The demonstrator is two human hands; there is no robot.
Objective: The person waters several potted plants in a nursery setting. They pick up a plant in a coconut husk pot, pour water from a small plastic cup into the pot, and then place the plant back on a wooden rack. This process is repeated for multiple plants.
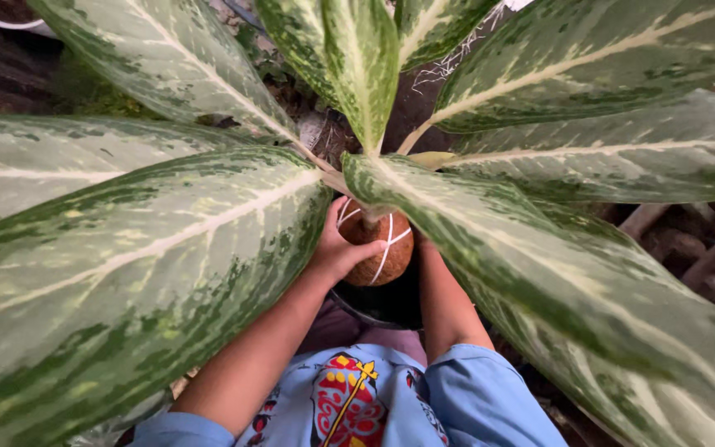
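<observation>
Leaves (151, 248) over string-bound root ball (378, 248) in left grip (337, 248)

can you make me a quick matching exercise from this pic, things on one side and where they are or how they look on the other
Things:
1. root ball
2. left hand
3. black pot
4. leaves

Descriptions:
A. green with pale streaks and cream midribs, spread over the whole view
B. dark, just under the ball
C. brown and round, bound with white string
D. cupped against the ball's side

The right hand is hidden under a leaf; only its forearm shows.

Pairs: 1-C, 2-D, 3-B, 4-A
</observation>
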